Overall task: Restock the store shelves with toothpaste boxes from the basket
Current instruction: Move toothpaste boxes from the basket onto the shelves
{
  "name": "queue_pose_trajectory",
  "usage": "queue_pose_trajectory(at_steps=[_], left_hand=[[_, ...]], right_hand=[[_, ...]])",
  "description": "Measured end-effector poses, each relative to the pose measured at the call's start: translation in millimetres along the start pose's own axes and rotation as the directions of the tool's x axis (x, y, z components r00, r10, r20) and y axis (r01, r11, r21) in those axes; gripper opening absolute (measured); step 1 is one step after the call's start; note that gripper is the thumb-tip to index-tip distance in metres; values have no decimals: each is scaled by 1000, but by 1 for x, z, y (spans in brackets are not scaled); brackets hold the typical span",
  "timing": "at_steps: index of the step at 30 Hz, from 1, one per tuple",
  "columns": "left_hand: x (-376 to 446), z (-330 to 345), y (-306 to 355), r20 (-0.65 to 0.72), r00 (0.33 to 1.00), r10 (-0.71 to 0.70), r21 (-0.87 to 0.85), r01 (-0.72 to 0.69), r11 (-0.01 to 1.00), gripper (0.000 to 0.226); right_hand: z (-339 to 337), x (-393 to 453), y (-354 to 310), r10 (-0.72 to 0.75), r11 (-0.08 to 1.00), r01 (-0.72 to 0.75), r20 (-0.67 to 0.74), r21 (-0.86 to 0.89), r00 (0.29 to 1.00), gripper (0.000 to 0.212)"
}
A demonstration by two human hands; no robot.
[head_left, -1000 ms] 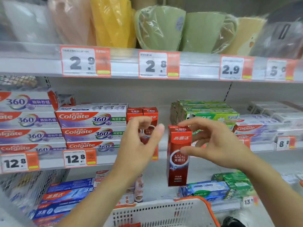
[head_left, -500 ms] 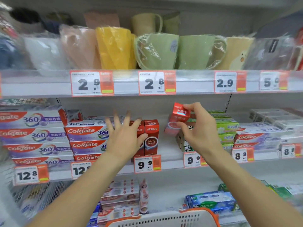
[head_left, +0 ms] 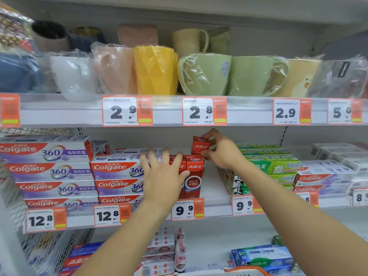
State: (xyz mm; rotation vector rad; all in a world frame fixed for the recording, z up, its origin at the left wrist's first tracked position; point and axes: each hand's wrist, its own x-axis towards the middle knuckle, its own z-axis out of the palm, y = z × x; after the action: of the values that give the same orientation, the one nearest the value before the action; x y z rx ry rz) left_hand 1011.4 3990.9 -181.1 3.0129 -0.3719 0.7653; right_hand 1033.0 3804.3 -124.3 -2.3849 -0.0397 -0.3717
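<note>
My right hand (head_left: 223, 152) pinches the top of a red toothpaste box (head_left: 199, 146), held upright behind two red boxes (head_left: 194, 176) that stand on the middle shelf (head_left: 215, 204). My left hand (head_left: 162, 174) lies flat with straight fingers against the left standing red box, covering most of it. The basket's white rim (head_left: 229, 272) with its orange handle shows at the bottom edge; its contents are out of view.
Stacked purple Colgate 360 boxes (head_left: 117, 176) sit left of the red boxes. Green Darlie boxes (head_left: 268, 166) stand to the right, with a bare gap of shelf between. Wrapped cups (head_left: 155, 70) fill the top shelf. More boxes lie on the lower shelf (head_left: 260, 257).
My right hand has carried the red box up from in front of me into the shelf, behind the standing red boxes. My left hand moved forward and flattened against them. The view tilted upward.
</note>
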Motion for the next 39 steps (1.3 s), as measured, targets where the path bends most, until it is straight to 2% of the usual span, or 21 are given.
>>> queue_pose_trajectory(at_steps=[4,14,32,36,39], left_hand=[[0,1,1,-16,1000,-24,6,24,1000,60],[2,3,2,-15,999,-33,3,33,999,59],[0,-4,4,24,999,-38,-7,38,999,61],[1,-5,1,17,1000,-16,-40,17,999,62],[0,-4,-4,10,1000,-4,-107,5,994,66]], right_hand=[[0,5,2,27,985,-59,195,161,980,28],[-1,11,8,90,920,-239,426,311,900,24],[2,12,5,140,882,-292,385,371,912,16],[7,12,11,133,896,-256,331,362,934,15],[8,7,15,108,909,-206,272,362,956,24]])
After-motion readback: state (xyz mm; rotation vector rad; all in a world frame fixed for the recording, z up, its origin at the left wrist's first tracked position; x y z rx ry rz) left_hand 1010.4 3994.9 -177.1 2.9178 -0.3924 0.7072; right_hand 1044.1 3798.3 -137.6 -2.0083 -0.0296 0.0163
